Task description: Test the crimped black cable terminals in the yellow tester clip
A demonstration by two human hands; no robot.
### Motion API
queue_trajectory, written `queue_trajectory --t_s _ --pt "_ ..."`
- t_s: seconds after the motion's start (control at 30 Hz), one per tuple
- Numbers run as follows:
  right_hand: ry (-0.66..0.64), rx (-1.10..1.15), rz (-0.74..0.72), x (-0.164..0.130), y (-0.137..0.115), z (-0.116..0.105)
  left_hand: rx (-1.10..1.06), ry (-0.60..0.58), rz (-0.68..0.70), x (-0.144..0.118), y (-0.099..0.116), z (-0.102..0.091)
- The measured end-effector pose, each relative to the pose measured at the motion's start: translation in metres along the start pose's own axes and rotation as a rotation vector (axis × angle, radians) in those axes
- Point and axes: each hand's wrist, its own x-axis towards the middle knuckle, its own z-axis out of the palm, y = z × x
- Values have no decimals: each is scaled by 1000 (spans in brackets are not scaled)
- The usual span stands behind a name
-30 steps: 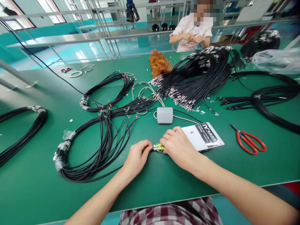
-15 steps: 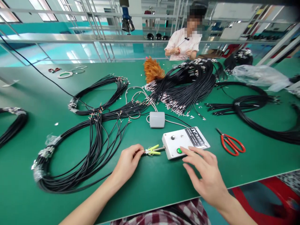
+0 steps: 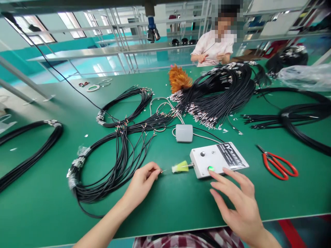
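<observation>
Head view: pinching wire [image 3: 163, 171] in left hand [image 3: 144, 177], nine o'clock from yellow clip [image 3: 184, 166]; touching button [image 3: 211, 168] with wide-spread right hand [image 3: 238, 198]; probably twisting wire, next needing steady pinch.

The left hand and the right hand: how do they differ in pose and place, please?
The left hand pinches a thin wire; the right hand is open and spread. The left hand is near the yellow-green piece; the right hand is at the white box, by its green button. Both hands are bare.
</observation>
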Motion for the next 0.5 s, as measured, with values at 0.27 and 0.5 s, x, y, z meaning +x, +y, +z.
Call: queue_trajectory --t_s 0.27,0.5 --pt "-85 106 -98 -18 -10 14 -178 21 -51 -16 5 -4" --pt "-6 41 -199 -22 5 27 6 656 2 9 0 -104"
